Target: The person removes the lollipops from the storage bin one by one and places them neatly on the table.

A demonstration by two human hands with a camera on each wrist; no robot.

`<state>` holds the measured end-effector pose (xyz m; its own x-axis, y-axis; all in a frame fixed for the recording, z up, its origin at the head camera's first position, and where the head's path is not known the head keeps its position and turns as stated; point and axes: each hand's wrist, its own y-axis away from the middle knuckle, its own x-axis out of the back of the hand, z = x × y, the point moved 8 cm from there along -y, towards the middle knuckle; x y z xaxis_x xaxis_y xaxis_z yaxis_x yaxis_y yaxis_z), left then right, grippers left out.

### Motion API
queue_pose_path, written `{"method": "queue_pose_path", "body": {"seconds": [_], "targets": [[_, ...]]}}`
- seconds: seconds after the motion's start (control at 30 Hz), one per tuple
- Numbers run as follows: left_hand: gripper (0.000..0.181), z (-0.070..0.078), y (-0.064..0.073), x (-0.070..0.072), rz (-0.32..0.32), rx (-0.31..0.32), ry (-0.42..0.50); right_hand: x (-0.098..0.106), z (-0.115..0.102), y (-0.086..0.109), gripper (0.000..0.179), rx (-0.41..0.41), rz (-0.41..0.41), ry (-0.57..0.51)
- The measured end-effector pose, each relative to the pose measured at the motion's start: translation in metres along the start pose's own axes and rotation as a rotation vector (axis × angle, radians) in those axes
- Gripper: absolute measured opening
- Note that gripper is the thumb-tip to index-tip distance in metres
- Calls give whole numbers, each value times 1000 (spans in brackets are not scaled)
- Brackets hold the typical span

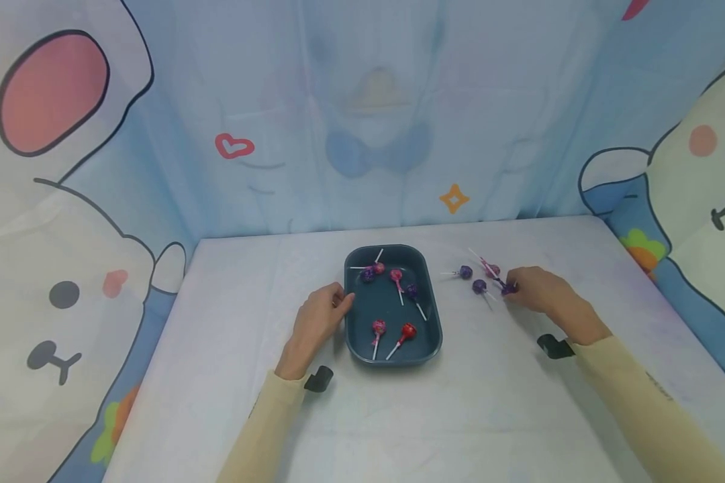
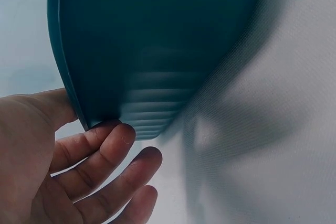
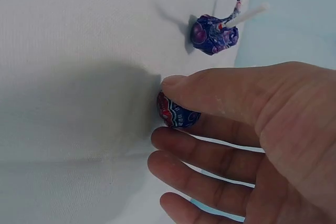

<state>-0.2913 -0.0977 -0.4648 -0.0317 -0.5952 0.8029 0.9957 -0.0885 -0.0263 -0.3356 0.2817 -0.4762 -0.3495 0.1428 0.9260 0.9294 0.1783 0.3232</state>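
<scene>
A dark teal tray stands mid-table with several wrapped lollipops inside, among them a red one and a purple one. At its left rim my left hand pinches the edge; in the left wrist view the tray's ribbed outer wall lies against the index and middle fingertips. To the right, my right hand holds a purple-wrapped lollipop between thumb and fingers, low over the white cloth.
Near the right hand lie a purple lollipop, another purple one and a pink one. White cloth covers the table. A blue printed curtain hangs along the back edge.
</scene>
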Motion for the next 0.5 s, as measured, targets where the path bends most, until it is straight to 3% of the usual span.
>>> {"method": "queue_pose_path", "body": {"seconds": [0.5], "targets": [[26, 1, 0, 1, 9, -18, 8, 0, -3, 1, 39, -5, -38, 4]]}}
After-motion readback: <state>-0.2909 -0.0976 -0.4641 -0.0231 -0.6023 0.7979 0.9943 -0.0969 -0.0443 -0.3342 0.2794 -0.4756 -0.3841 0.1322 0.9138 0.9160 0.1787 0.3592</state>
